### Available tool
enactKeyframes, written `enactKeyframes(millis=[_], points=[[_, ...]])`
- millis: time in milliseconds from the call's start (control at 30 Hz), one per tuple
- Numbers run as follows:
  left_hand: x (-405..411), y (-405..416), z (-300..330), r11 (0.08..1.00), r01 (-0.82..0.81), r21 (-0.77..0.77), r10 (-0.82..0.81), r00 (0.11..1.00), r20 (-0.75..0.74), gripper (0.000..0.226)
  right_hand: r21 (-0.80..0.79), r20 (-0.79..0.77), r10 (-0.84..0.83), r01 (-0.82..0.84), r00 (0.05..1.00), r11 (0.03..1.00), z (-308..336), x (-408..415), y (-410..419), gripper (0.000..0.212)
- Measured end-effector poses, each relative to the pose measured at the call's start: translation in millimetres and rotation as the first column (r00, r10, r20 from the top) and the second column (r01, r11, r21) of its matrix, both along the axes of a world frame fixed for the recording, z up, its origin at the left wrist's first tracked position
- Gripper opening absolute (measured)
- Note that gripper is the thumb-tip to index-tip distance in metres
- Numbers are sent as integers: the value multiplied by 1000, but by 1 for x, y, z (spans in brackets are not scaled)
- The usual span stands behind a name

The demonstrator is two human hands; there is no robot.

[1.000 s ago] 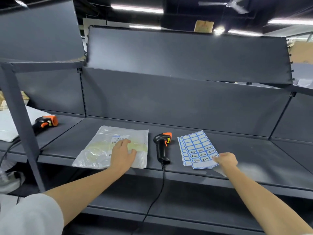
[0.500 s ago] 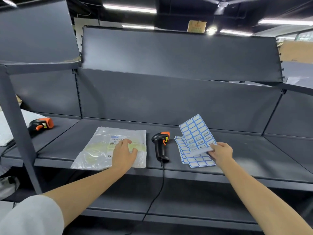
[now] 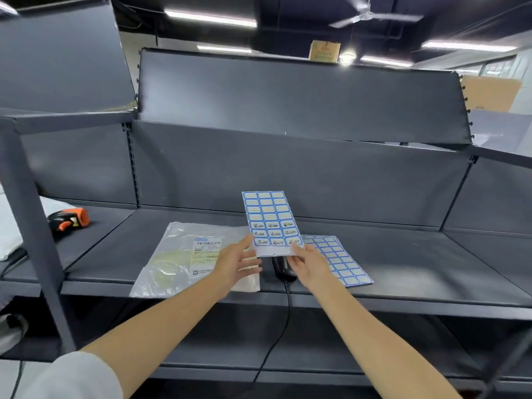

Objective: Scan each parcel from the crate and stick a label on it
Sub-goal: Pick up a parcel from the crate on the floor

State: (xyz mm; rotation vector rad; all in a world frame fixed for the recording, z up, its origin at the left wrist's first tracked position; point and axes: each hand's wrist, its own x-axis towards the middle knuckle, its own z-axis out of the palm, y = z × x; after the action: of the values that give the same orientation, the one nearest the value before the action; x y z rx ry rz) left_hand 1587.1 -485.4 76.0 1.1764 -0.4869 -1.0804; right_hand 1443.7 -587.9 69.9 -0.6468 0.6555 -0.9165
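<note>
A clear plastic parcel (image 3: 178,257) with a white printed label lies flat on the dark shelf (image 3: 417,269). My right hand (image 3: 309,263) pinches the bottom edge of a blue-bordered sticker sheet (image 3: 270,221) and holds it upright above the shelf. My left hand (image 3: 237,262) hovers with fingers spread, its fingertips at the sheet's lower left corner. A black scanner (image 3: 283,267) lies under the sheet, mostly hidden by my hands. More sticker sheets (image 3: 339,260) lie on the shelf to the right.
A second scanner (image 3: 69,220) with orange trim lies on the left shelf section, behind a metal upright (image 3: 31,226). The scanner cable (image 3: 283,318) hangs over the shelf's front edge. A white bag (image 3: 11,223) sits far left.
My right hand lifted one sticker sheet off the stack and brought it left, in front of me. My left hand left the parcel and rose to the sheet.
</note>
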Motion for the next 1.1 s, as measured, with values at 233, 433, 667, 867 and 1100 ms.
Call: enactKeyframes(millis=[233, 433, 667, 867, 1100], points=[[40, 19, -1, 997, 26, -67, -28, 999, -38, 34, -71, -96, 42, -49, 995, 996, -4, 66, 35, 35], [77, 39, -5, 997, -24, -74, 25, 1000, 5, 37, -182, -159, 33, -62, 987, 981, -7, 105, 65, 25], [123, 59, -16, 997, -59, -44, 62, 996, 67, 29, -472, -532, -119, -177, 839, 864, -9, 123, 75, 8], [143, 80, -26, 996, -76, -45, 80, 993, 83, 29, -679, -664, -289, -396, 690, 618, -2, 134, 90, 13], [149, 91, -27, 994, -70, -82, 74, 996, 56, 27, -719, -684, -493, -611, 537, 332, 1, 148, 96, 24]])
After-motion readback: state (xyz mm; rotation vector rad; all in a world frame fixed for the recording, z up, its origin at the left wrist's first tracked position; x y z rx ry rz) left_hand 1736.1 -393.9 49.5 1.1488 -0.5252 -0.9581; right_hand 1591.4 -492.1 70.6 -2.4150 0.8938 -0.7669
